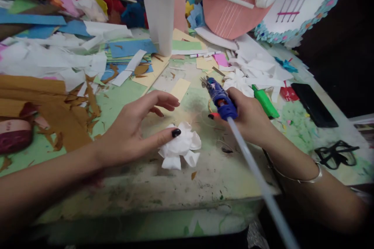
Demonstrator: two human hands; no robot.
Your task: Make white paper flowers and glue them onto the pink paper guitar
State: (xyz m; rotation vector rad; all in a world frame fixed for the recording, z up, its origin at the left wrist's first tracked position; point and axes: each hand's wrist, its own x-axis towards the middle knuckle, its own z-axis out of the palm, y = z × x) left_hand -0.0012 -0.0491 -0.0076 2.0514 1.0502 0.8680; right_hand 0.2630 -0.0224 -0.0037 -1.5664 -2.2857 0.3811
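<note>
A white paper flower [179,146] with several petals lies on the stained tabletop near its front edge. Over the flower's left side hovers my left hand [133,128], fingers spread and curved, with nothing in it. Its thumb overlaps the flower in view; whether it touches I cannot tell. My right hand [248,113] is wrapped round a blue hot glue gun [221,97], whose nozzle points away from me. A long translucent glue stick [257,171] sticks out of the gun's rear toward me. The grip is hidden by my palm.
Brown crepe paper [58,105] and white paper strips [58,58] cover the left. A white roll [163,11] stands upright at the back. At right lie a green utility knife [265,101], a black phone [314,104] and a black looped object [336,153]. Pink guitar-like decoration [230,11] stands behind.
</note>
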